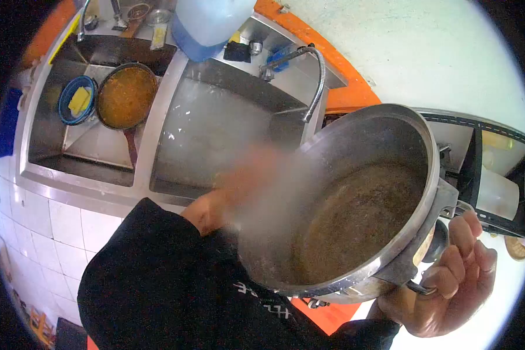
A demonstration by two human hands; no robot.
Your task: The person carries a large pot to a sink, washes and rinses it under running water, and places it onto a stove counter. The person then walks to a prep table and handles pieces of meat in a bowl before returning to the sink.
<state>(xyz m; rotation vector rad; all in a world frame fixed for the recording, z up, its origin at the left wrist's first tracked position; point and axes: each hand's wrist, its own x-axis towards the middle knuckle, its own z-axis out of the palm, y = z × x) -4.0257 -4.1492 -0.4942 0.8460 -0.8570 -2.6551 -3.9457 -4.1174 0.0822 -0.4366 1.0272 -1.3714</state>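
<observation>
A large metal pot (361,216) is tilted, its open mouth turned toward me and the sinks; its inside bottom is stained brown. My right hand (452,280) has its fingers curled around the pot's side handle. Over the front of the right sink basin (207,122), my left hand (242,181) reaches toward the pot's left side. It is badly smeared, and a whitish blur hides its fingertips and part of the pot's rim, so what it touches or holds cannot be made out.
In the left basin (99,153) sit a brown-filled pan (127,96) and a blue bowl (70,99) holding a yellow sponge (80,102). Behind stand a blue-tinted jug (207,26) and a curved faucet (321,76). A dark rack (475,160) is at the right.
</observation>
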